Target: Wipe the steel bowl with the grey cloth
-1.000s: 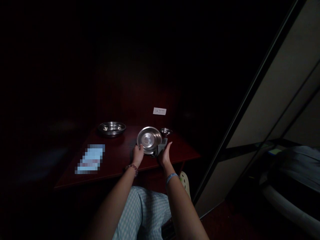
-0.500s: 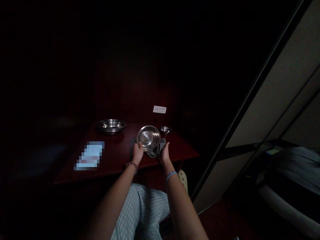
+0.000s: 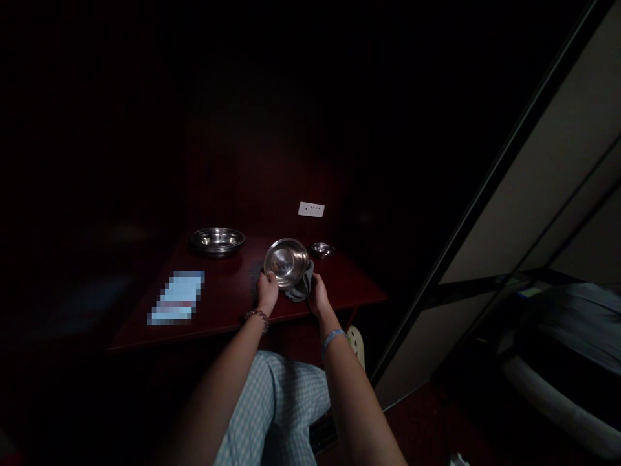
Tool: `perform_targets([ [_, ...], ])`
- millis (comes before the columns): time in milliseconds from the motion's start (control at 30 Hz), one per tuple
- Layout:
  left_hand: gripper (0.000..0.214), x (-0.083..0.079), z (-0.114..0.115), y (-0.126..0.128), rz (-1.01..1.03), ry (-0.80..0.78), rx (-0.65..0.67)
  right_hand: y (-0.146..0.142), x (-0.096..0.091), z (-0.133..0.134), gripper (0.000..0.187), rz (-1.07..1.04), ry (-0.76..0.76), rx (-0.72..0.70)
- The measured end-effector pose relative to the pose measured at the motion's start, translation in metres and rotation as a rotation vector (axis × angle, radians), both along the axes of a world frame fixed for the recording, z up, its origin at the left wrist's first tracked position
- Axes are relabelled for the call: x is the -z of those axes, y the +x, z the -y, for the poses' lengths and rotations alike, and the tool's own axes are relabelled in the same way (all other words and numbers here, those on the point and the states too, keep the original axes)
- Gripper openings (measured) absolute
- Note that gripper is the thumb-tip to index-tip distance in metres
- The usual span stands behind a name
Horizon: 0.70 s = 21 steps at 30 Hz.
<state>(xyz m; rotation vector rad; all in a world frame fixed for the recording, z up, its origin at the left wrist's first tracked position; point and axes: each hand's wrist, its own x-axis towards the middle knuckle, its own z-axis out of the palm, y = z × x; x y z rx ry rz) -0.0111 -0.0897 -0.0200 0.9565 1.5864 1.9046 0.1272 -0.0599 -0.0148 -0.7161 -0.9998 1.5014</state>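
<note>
Lap: our checked trousers sit closest, a soft pale woven fabric.
Wrists: there's a bead bracelet on the left one and a blue band on the right.
Left hand: it's closed on the near-left rim of the steel bowl, thumb on top, and we'd say that's what props the bowl up.
Right hand: it's gripping a grey cloth and bunching it against the bowl's lower right edge.
Bowl: it's just off the worktop near the front edge, tilted so the inside faces us. It's round, shallow, shiny metal.
Cloth: limp and matte, and it sits between palm and metal, probably for grip.
Worktop: dark red, glossy and smooth.
Blue patch: flat, lying left of our hands. It's blurred out, so we can't tell what it is.
Small dish: tiny and steel, just behind the bowl, upright.
Wide basin: steel, low and broad, at the far left, well apart from the hands.
Socket plate: a white rectangle on the dark wall.
</note>
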Motion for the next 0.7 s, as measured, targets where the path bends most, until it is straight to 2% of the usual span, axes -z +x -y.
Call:
perform_targets([
  [367, 0.010, 0.001, -0.003, -0.002, -0.010, 0.000, 0.009, 0.006, 0.001, 0.003, 0.017, -0.019, 0.106, -0.041],
  [533, 0.011, -0.001, -0.002, -0.001, 0.028, 0.019, 0.039, -0.001, 0.008, -0.003, 0.036, 0.023, 0.156, 0.041],
  [700, 0.015, -0.004, 0.002, -0.001, 0.101, 0.022, 0.064, -0.001, 0.015, -0.008, 0.037, 0.060, 0.128, 0.064],
])
